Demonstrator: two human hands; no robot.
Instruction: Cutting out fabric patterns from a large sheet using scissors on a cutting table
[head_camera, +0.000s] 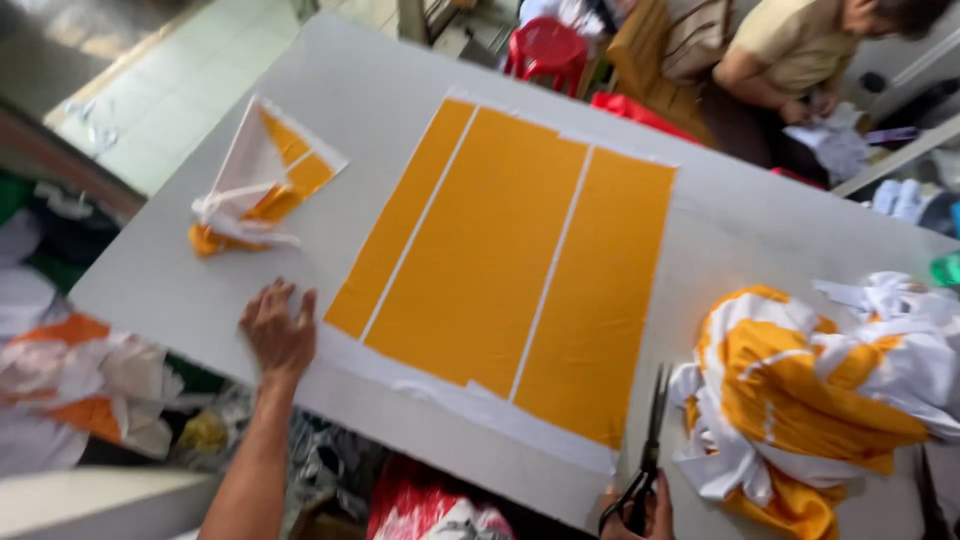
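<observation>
The left hand (278, 335) lies flat, fingers apart, on the table (380, 90) by the near edge, touching the orange fabric panel (510, 270), while the right hand (640, 515) has its grip clamped on black scissors (648, 455).

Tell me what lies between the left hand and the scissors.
In the head view, the flat orange cloth panel with white stripes lies between the left hand and the scissors.

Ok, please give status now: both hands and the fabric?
Left hand flat beside orange fabric panel. Right hand grips black scissors at panel's near corner. Fabric pile lies right of blades.
</observation>
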